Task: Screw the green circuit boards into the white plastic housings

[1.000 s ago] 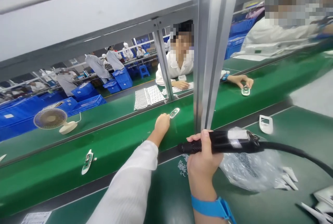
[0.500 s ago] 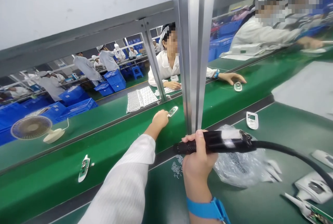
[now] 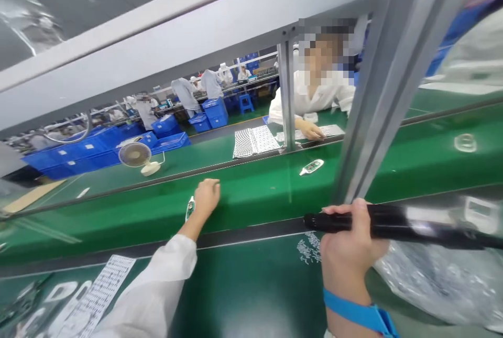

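My left hand (image 3: 206,196) reaches out onto the green conveyor belt (image 3: 255,191). Its fingers are curled down, closed on the end of a small white part (image 3: 190,208) with a circuit board in it. A second such white part (image 3: 312,166) lies on the belt further right, apart from my hand. My right hand (image 3: 349,243), with a blue wrist strap (image 3: 361,314), is wrapped round a black electric screwdriver (image 3: 396,221) held level over the bench. The tool's right end is blurred.
A slanted metal post (image 3: 389,81) rises just behind the screwdriver. A clear plastic bag (image 3: 440,280) and loose screws (image 3: 308,249) lie on the dark green bench, a label sheet (image 3: 98,296) at left. Across the belt sit a person (image 3: 314,102), white sheets (image 3: 255,140) and a fan (image 3: 135,155).
My left hand let go of the white part by the post and moved left along the belt to another one. The view swung left. My right hand kept hold of the screwdriver.
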Demonstrator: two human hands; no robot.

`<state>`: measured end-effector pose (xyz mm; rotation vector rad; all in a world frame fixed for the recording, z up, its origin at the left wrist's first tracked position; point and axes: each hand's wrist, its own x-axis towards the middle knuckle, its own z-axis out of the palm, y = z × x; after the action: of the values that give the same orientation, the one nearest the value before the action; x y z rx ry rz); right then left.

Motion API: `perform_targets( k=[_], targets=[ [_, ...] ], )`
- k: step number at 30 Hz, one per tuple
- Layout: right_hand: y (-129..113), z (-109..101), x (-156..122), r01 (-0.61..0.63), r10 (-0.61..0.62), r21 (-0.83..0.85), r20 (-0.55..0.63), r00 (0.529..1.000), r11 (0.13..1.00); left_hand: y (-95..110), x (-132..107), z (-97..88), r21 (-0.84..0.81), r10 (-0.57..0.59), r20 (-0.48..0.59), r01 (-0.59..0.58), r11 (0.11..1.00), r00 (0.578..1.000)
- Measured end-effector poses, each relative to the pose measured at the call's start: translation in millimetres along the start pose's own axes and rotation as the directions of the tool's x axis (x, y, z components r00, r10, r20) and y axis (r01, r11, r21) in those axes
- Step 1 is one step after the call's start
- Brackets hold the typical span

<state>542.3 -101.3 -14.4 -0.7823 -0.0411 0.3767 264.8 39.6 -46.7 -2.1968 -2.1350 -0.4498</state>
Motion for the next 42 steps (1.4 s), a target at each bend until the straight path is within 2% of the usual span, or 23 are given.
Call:
perform_targets(
  k=[2, 3, 5, 7, 10, 12, 14, 16, 17, 18, 19, 21, 24, 26, 28, 31, 35, 38, 40, 42],
  targets=[
    [1.0, 1.0, -2.5, -0.002, 0.002, 0.000, 0.030, 1.000, 1.000, -46.7, -12.9, -16.4, 0.031, -0.185, -0.025, 0.186, 0.982, 0.982],
    [1.5, 1.2, -3.5, 0.004, -0.004, -0.001, 0.045, 0.999, 1.000, -63.5, -16.4, -20.8, 0.033, -0.246, -0.008, 0.246, 0.969, 0.969],
    [3.0, 1.0, -4.3, 0.025, -0.024, -0.008, 0.094, 0.995, 1.000, -83.5, -17.1, -22.3, 0.012, -0.301, 0.066, 0.301, 0.954, 0.951],
    [4.7, 0.2, -3.8, 0.036, -0.031, -0.027, 0.172, 0.985, 0.999, -88.1, -11.5, -18.3, -0.033, -0.300, 0.136, 0.307, 0.951, 0.944],
    [6.5, -2.2, -1.5, 0.022, 0.004, -0.079, 0.314, 0.949, 0.997, -78.2, -5.8, -11.8, -0.121, -0.289, 0.161, 0.309, 0.943, 0.944],
    [6.5, -4.4, 0.0, 0.007, 0.043, -0.121, 0.399, 0.916, 0.993, -65.7, -16.3, -7.8, -0.187, -0.289, 0.143, 0.312, 0.931, 0.947],
    [5.3, -6.8, 1.2, -0.014, 0.087, -0.158, 0.468, 0.879, 0.987, -48.3, -44.4, -1.5, -0.375, -0.289, 0.118, 0.312, 0.873, 0.950],
    [3.5, -9.1, 2.0, -0.046, 0.153, -0.205, 0.544, 0.825, 0.978, -26.2, -86.3, 7.4, -0.638, -0.280, 0.113, 0.285, 0.715, 0.953],
    [2.4, -10.2, 2.2, -0.061, 0.193, -0.238, 0.585, 0.787, 0.969, -14.3, -108.8, 12.0, -0.732, -0.265, 0.119, 0.265, 0.628, 0.957],
    [1.4, -11.2, 2.3, -0.071, 0.236, -0.277, 0.625, 0.744, 0.958, -2.7, -130.0, 15.8, -0.769, -0.247, 0.122, 0.249, 0.588, 0.961],
    [0.4, -11.9, 2.3, -0.075, 0.280, -0.321, 0.660, 0.697, 0.944, 8.0, -148.4, 18.6, -0.769, -0.231, 0.118, 0.236, 0.595, 0.966],
    [-1.2, -12.8, 1.5, -0.069, 0.362, -0.407, 0.705, 0.610, 0.911, 23.8, -173.0, 20.1, -0.691, -0.201, 0.085, 0.203, 0.693, 0.976],
    [-2.2, -12.4, -1.5, -0.025, 0.450, -0.510, 0.733, 0.511, 0.860, 32.1, -182.6, 15.7, -0.493, -0.124, 0.034, 0.124, 0.861, 0.992],
    [-1.4, -11.8, -4.2, 0.015, 0.472, -0.545, 0.739, 0.480, 0.838, 30.8, -180.4, 13.4, -0.395, -0.057, 0.030, 0.065, 0.916, 0.998],
    [0.6, -11.3, -6.7, 0.029, 0.474, -0.554, 0.737, 0.482, 0.832, 28.2, -178.4, 13.9, -0.352, 0.000, 0.018, 0.007, 0.936, 1.000],
    [4.3, -11.0, -8.8, 0.001, 0.448, -0.524, 0.729, 0.517, 0.852, 25.9, -179.1, 16.8, -0.313, 0.058, -0.046, -0.069, 0.947, 0.997],
    [6.6, -9.9, -8.1, -0.041, 0.350, -0.417, 0.700, 0.622, 0.908, 32.5, -186.1, 14.7, -0.303, 0.141, -0.193, -0.195, 0.933, 0.971],
    [7.4, -8.7, -6.8, -0.050, 0.300, -0.368, 0.664, 0.684, 0.929, 54.7, -193.5, 12.5, -0.357, 0.292, -0.254, -0.369, 0.858, 0.922],
    [7.6, -8.2, -6.5, -0.053, 0.292, -0.357, 0.658, 0.694, 0.933, 77.1, -196.2, 15.3, -0.387, 0.377, -0.242, -0.445, 0.807, 0.894],
    [7.1, -8.0, -6.6, -0.077, 0.310, -0.355, 0.668, 0.676, 0.932, 99.7, -195.4, 21.7, -0.399, 0.429, -0.208, -0.476, 0.784, 0.879]
  ],
)
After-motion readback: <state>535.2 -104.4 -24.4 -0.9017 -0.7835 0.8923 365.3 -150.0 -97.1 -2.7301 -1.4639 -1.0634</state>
